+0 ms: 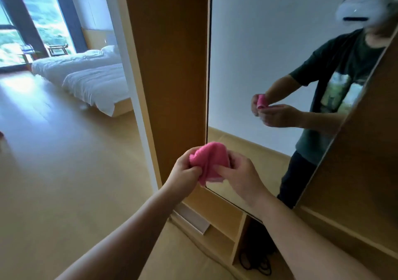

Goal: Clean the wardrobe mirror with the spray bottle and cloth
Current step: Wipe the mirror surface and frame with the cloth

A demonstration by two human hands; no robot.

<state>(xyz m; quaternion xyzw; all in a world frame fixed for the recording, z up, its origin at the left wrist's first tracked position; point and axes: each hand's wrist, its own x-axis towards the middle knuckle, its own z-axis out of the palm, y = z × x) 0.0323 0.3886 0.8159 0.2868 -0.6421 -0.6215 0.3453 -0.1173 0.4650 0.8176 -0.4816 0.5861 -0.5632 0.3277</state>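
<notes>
Before the wardrobe mirror (258, 64), both hands bunched a pink cloth (207, 161).
Fingers of the left hand (185, 167) and right hand (241, 172) clamped it; no spray bottle in view, wiping apparently not begun.

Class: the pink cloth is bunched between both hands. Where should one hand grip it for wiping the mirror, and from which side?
Probably grip the pink cloth at its bunched top from behind, away from the mirror; the loose lower edge hangs free to wipe.

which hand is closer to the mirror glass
Right. The right hand holds the cloth in front of the mirror, overlapping its lower corner; the left hand grips the cloth's other side, out in front of the wooden panel beside the glass.
</notes>
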